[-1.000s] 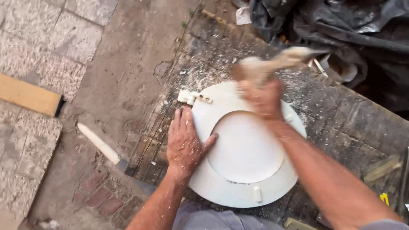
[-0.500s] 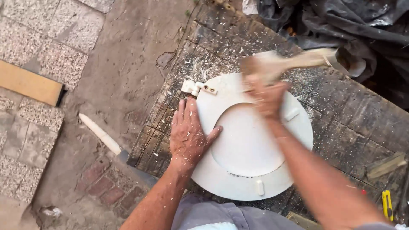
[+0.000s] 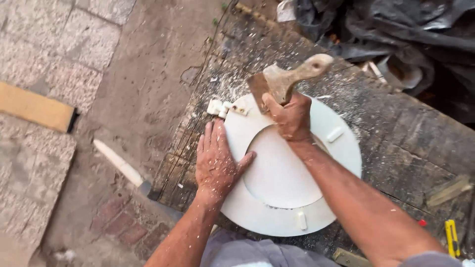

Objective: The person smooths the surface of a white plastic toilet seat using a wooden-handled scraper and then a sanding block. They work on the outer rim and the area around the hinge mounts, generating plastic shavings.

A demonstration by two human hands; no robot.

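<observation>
The left hand is lying flat and spread on the left edge of the white round disc, fingers pointing away from the body, thumb reaching towards the raised inner circle. The disc is sitting on the dusty dark wooden table, right in front of the person, with small white blocks on its rim. The right hand is wrapping tight around a wide wooden-handled brush, fingers closed on the ferrule, with the handle sticking up and to the right, above the disc's far edge. Whether the bristles are touching the disc, I cannot tell; the hand is covering them. A few small white pieces are lying just beside the disc's upper left rim. Down on the ground to the left, a white-handled tool is lying near the table's corner, and a yellow utility knife is resting at the table's right end.
</observation>
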